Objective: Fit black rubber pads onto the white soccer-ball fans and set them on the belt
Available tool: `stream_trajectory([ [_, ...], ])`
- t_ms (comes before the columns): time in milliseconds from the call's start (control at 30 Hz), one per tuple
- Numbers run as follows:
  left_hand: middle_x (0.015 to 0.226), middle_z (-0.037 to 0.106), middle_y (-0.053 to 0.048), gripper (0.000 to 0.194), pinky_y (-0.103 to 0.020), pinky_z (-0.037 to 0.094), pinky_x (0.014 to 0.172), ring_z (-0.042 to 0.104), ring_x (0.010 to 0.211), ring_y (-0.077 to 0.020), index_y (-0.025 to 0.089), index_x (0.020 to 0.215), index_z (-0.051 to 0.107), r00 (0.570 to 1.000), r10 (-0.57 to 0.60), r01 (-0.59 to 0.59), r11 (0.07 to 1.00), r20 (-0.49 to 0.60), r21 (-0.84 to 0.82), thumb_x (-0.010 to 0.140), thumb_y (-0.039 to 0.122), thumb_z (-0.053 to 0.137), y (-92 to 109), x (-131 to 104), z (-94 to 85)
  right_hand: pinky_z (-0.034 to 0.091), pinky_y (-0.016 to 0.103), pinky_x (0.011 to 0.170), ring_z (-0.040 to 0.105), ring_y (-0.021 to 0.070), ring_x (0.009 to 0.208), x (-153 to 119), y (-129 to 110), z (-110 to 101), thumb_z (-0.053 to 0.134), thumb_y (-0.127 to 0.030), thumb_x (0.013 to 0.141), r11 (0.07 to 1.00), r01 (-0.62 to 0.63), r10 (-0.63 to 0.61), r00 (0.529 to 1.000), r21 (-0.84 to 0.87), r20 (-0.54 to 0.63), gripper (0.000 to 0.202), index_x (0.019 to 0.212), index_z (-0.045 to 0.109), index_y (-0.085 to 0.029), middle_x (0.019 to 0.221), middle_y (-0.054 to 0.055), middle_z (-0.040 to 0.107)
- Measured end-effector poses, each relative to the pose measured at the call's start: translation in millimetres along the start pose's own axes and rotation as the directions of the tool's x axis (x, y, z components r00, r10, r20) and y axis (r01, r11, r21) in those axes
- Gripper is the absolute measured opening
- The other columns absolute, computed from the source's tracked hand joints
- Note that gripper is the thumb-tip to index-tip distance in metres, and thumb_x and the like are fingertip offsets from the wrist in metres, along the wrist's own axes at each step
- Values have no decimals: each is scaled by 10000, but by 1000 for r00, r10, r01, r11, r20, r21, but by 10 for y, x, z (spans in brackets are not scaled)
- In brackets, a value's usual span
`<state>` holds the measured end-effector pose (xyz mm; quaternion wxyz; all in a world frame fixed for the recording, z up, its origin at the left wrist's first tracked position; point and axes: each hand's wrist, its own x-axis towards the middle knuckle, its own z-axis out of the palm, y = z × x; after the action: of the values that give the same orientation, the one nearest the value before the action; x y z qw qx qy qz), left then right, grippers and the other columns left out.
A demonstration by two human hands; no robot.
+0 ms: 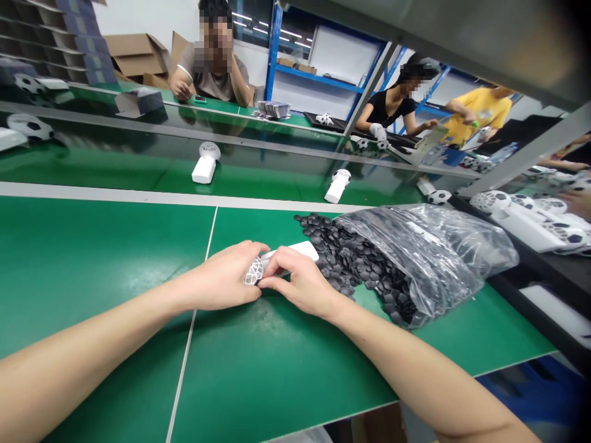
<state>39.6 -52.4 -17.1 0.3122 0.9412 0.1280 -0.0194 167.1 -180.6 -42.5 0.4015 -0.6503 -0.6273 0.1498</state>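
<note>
Over the green tabletop, my left hand (231,277) is wrapped round the round lattice head of a white handheld device, likely a small fan (302,250). Its white body points away to the right. My right hand (295,280) pinches at the near side of the lattice head, thumb and forefinger together. A dark bit shows at those fingertips, perhaps a small black piece, but it is mostly hidden. Just right of the device, many small black plastic pieces (346,255) spill from a clear plastic bag (443,252).
Beyond the table edge a belt (268,178) carries similar white devices with round heads (203,163). At the right, a black tray (554,264) holds several football-patterned devices (530,215). Across the line sit co-workers (392,114). A metal shelf beam (530,154) slants overhead.
</note>
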Motion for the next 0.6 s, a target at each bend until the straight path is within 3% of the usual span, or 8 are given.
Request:
stream_trajectory([
  [200,1192,535,-91,590,-377,446,851,532,1038,-267,170,1216,434,999,-47,46,995,-13,-83,651,302,539,56,-1,25,398,216,630,511,112,692,65,40,-43,700,-216,745,1000,6,-6,1000,17,25,138,703,576,-174,726,-23,543],
  [267,1170,551,-77,652,-357,484,756,584,923,-247,197,1257,381,995,-97,98,974,16,-203,640,319,556,1,-32,-62,423,226,663,527,120,722,114,120,-184,670,-249,773,1000,22,-23,997,-20,-68,108,756,590,-178,767,-11,562],
  [333,1145,567,-57,698,-333,501,676,609,821,-221,240,1287,328,990,-144,137,942,0,-306,646,358,577,-125,-72,-238,432,275,784,538,152,841,156,262,-387,610,-247,822,985,-11,-32,970,-174,-242,73,852,603,-180,864,20,597],
  [400,1129,581,-49,683,-333,505,668,613,813,-224,261,1272,354,973,-192,146,943,-130,-299,653,432,588,-297,-91,-486,383,350,916,498,202,1009,182,445,-591,550,-230,863,917,-118,-26,936,-380,-352,149,992,600,-178,1028,66,604],
  [500,1091,607,-54,681,-372,501,680,609,870,-270,266,1264,407,946,-184,137,973,-267,-186,656,550,522,-528,-19,-868,349,465,947,360,302,1199,204,705,-761,487,-257,898,742,-285,114,946,-607,-304,314,1203,530,-198,1291,98,483],
  [600,1023,636,-51,690,-409,492,704,592,932,-305,273,1236,465,955,-87,62,993,-282,-96,647,632,434,-615,213,-1104,341,534,918,247,369,1272,224,846,-745,421,-275,924,639,-264,215,963,-722,-162,382,1304,446,-249,1390,62,384],
])
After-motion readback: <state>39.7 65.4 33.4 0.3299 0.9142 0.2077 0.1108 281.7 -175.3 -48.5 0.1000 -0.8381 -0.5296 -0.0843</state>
